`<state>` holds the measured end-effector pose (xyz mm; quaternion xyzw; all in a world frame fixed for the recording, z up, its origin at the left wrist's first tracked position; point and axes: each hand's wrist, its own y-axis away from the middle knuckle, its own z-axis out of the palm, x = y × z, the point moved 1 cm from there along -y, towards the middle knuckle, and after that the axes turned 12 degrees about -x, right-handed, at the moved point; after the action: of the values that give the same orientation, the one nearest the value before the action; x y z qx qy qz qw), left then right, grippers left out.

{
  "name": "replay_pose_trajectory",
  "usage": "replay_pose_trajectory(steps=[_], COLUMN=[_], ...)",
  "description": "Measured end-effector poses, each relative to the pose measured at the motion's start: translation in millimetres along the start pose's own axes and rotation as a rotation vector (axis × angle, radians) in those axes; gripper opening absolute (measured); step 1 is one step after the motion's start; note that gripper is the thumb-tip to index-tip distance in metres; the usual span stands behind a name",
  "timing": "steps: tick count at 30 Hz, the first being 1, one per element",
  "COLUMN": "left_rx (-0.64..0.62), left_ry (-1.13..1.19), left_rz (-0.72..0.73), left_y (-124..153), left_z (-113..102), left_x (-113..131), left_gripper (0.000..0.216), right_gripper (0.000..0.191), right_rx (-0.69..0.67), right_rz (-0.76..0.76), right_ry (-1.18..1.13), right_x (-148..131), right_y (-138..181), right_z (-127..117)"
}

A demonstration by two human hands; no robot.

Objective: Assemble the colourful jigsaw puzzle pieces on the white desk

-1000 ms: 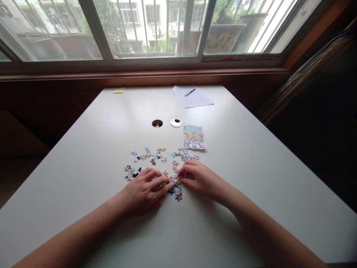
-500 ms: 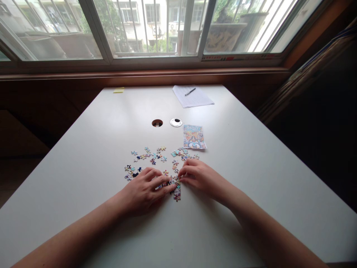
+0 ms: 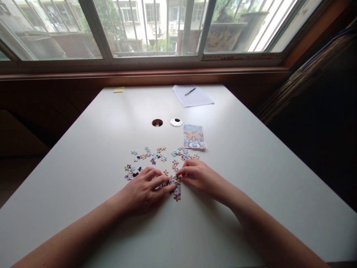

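Multicoloured, the joined puzzle section is lying between both hands, its visible strip pointing bodyward; the left hand is resting loosely spread over it, the right hand pinching at its right edge (any gripped piece: cannot tell).

Cardboard-looking puzzle pieces, smooth, faintly glossy tabletop, shiny metallic-looking disc, paper sheets

The left hand hides some puzzle pieces; the bottom edge crops both forearms.
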<state>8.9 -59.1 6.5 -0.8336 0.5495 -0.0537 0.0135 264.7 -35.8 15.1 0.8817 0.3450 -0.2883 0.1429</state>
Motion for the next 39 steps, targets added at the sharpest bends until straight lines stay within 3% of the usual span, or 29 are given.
replay_pose_trajectory(steps=[13, 25, 39], left_rx=[-0.013, 0.002, 0.007], left_ry=[-0.002, -0.034, -0.034], left_rz=[-0.002, 0.006, 0.003], left_y=[2.5, 1.9, 2.0], left_z=[0.3, 2.0, 2.9], left_x=[-0.7, -1.4, -1.4], left_gripper=[0.048, 0.051, 0.052], right_gripper=[0.016, 0.013, 0.011], right_rx=[-0.037, -0.044, 0.031], right_rz=[0.092, -0.005, 0.049], right_ry=[-0.058, -0.086, -0.147], right_x=[-3.4, -3.1, -8.3], right_y=[0.0, -1.6, -3.1], right_z=[-1.2, -1.8, -2.4])
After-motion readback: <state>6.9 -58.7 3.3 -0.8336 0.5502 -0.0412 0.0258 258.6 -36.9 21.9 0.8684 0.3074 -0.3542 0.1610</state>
